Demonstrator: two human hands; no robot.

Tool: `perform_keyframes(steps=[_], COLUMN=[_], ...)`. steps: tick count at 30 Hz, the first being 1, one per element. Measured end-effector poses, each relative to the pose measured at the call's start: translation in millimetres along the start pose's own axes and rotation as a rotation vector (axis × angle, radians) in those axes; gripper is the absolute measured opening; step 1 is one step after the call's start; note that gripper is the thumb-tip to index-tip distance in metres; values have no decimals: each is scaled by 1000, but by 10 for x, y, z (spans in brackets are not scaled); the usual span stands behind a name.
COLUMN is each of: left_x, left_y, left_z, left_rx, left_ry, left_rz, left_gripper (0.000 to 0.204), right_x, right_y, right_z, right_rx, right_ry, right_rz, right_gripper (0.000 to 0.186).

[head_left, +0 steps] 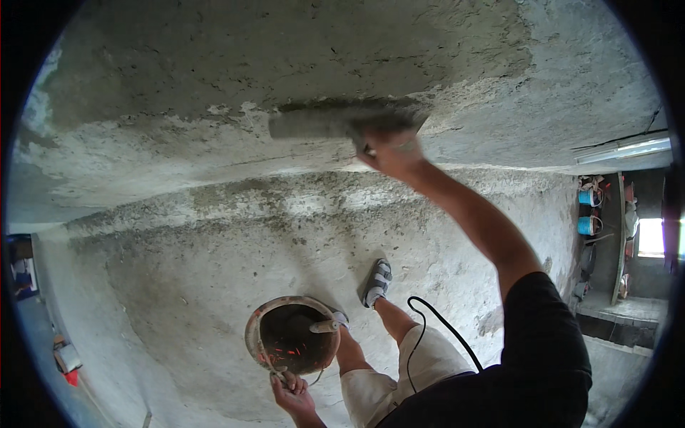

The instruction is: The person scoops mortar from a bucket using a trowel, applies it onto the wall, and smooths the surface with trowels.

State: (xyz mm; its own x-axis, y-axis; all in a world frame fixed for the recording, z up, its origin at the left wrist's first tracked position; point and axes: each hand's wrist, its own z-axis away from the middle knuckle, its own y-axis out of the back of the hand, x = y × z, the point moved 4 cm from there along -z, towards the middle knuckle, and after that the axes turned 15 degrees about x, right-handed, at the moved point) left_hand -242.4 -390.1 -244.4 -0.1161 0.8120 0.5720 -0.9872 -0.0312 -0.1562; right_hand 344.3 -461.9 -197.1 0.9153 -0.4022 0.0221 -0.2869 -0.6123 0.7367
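Plain black top (492, 399), short black sleeve (542, 321). Pale off-white shorts (437, 360). Dark strapped sandal (369, 292), light greyish sock (383, 283). Black cable (454, 333) loops out beside shorts.

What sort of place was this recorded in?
Probably a bare room under renovation: the wall is rough and patchily grey, the right hand holds a wide trowel against it, and a bucket is at the left hand.
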Motion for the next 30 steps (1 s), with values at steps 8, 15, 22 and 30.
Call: perform_keyframes(steps=[8,15,22,30], left_x=[67,226,214,19], left_y=[-109,119,202,-123], left_z=[31,222,300,343], left_rx=[15,56,60,-20], left_ry=[46,-12,-31,11], left_rz=[-9,1,19,5], left_gripper=[32,32,33,32], right_x=[163,-177,-504,-321], right_y=[726,-824,230,163], right_z=[-909,603,-422,-1170], right_rx=[-16,-903,-184,323], right_ry=[-12,-171,-19,576], right_rz=[263,155,41,1008], right_gripper=[40,23,36,42])
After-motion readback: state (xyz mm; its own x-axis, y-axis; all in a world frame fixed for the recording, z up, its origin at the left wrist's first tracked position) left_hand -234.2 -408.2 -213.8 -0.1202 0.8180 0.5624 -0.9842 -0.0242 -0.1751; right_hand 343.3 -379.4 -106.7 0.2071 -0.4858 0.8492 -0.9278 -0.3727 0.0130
